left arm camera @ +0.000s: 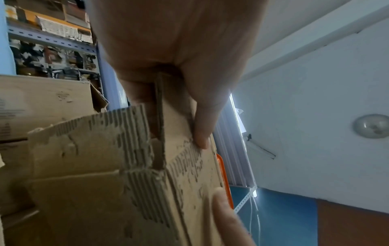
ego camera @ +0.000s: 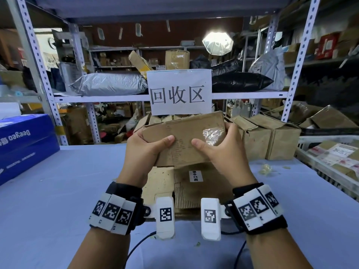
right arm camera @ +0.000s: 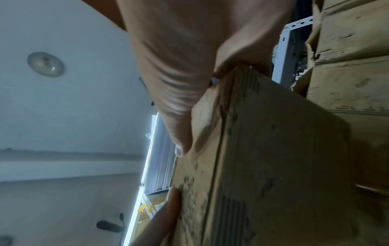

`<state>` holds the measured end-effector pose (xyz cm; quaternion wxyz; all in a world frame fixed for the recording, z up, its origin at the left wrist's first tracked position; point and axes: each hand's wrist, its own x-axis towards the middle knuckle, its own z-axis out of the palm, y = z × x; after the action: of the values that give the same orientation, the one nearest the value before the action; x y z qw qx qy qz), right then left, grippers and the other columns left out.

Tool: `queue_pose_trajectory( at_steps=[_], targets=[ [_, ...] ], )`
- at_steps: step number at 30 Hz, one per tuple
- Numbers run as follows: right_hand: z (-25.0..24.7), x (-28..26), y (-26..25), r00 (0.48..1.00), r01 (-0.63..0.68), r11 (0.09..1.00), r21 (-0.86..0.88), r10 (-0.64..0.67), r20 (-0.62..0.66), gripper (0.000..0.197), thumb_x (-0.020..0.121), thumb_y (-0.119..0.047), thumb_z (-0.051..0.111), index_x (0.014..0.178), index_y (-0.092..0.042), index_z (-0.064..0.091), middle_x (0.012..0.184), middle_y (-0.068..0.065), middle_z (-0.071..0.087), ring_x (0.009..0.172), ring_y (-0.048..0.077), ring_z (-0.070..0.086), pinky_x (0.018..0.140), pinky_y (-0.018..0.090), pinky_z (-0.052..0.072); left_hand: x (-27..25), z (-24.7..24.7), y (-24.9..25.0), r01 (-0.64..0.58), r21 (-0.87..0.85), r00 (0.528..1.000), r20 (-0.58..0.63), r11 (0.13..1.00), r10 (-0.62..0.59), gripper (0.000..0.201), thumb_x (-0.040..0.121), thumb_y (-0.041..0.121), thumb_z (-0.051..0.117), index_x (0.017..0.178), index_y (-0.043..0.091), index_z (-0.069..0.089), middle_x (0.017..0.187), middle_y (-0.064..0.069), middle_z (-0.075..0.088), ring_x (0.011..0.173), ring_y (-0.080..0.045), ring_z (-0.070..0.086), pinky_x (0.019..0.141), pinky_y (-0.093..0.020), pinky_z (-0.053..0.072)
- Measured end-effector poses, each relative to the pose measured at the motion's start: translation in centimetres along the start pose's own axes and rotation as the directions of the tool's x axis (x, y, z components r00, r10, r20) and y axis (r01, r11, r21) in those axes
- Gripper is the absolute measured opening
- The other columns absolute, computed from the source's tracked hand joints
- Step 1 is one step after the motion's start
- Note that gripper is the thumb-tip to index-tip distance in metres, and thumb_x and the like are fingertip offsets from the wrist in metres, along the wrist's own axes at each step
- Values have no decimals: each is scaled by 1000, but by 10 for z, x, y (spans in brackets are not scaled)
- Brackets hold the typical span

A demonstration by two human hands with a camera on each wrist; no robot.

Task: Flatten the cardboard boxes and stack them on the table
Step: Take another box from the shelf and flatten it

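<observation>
Between the left hand and right hand, the box is matt brown cardboard, its facing torn to rough corrugation, with a glossy tape patch. Beneath, the bench looks smooth, matt pale blue.

- bench: pale blue top, runs the full width of the head view
- shelf rack: perforated metal uprights behind the bench, packed with parcels and bags
- paper sign: white, black characters, fixed to the rack's middle rail
- studio lamp: lit, back among the shelves
- ceiling: white, with round light fitting
- blue carton: on bench, far left
- white crate: right edge
</observation>
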<state>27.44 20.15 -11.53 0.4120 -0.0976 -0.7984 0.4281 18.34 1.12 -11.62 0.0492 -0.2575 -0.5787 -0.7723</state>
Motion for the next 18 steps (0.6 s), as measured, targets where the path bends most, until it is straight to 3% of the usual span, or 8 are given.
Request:
queue_pose_trajectory(
  at_steps=[2, 6, 9, 12, 15, 18],
  targets=[
    [2, -1, -2, 997, 25, 998, -60, -29, -70, 73, 64, -62, 81, 117, -34, 39, 101, -25, 45, 96, 3, 48, 71, 11, 35, -2, 3, 0, 0, -28, 1000, 9, 1000, 0, 27, 78, 9, 86, 101, 9, 72, 99, -9, 79, 92, -25, 77, 73, -38, 64],
    [1, -1, -2, 992, 34, 998, -54, -40, -117, 55, 74, -53, 80, 116, -25, 59, 96, -17, 63, 89, 9, 61, 75, 27, 48, -5, 7, 1, -2, -56, 1000, 11, 998, 3, 24, 78, 8, 86, 99, 8, 73, 100, -10, 79, 94, -26, 77, 76, -38, 63],
    [-5, 0, 2, 990, 45, 999, -8, -46, -136, 33, 82, -45, 76, 107, -24, 67, 89, -16, 68, 82, 4, 64, 70, 27, 51, -8, 10, 2, 0, -66, 999, 35, 998, 3, 29, 76, 11, 88, 101, 9, 73, 103, -11, 79, 97, -29, 76, 78, -40, 63],
    [-9, 2, 5, 980, 69, 996, -60, -79, -181, 25, 87, -43, 71, 104, -25, 67, 81, -22, 64, 76, -8, 58, 62, 18, 43, -9, 16, 3, -5, -33, 999, 34, 999, 6, 39, 73, 15, 89, 107, 8, 71, 103, -9, 79, 97, -28, 76, 78, -42, 63],
    [-10, 3, 7, 973, 74, 988, -137, -102, -206, 20, 91, -43, 67, 99, -24, 64, 77, -19, 61, 71, -4, 55, 62, 24, 41, -10, 19, 1, -6, -13, 1000, 22, 1000, 6, 41, 76, 13, 89, 110, 7, 69, 102, -7, 79, 96, -26, 77, 77, -40, 63],
    [-11, 3, 10, 975, 74, 979, -191, -111, -192, 17, 94, -40, 64, 88, -26, 57, 71, -16, 57, 65, -2, 49, 55, 21, 33, -11, 19, 0, -47, 72, 999, -4, 996, 48, 41, 75, 16, 91, 108, 10, 68, 99, -3, 78, 93, -21, 77, 74, -37, 63]
  ],
)
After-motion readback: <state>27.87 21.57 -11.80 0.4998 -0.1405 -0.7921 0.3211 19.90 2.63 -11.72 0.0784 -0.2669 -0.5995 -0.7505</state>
